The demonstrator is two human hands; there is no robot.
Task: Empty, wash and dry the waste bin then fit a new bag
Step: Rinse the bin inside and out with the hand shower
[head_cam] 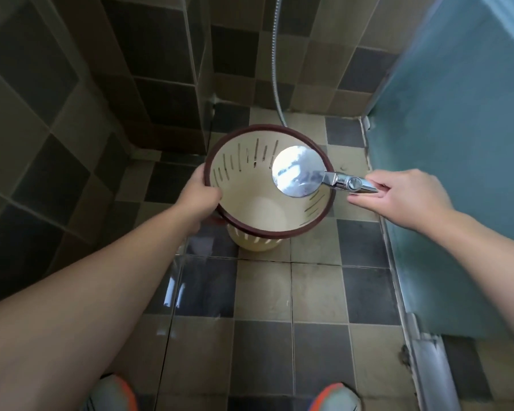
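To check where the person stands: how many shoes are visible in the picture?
2. One shoe is at the bottom edge, left of centre; the other shoe is at the bottom edge, right of centre. Both are cut off by the frame.

1. A floor [261, 295] of beige and dark grey square tiles fills the lower middle; it looks wet and glossy toward 8 o'clock.
2. Tiled walls [80, 84] in the same two colours rise from 9 to 12 o'clock.
3. A frosted blue-green glass panel [457, 143] stands from 1 to 4 o'clock, in a metal track [398, 280].
4. Two grey shoes with orange trim, left [113, 393] and right [337, 397], sit at 6 o'clock.
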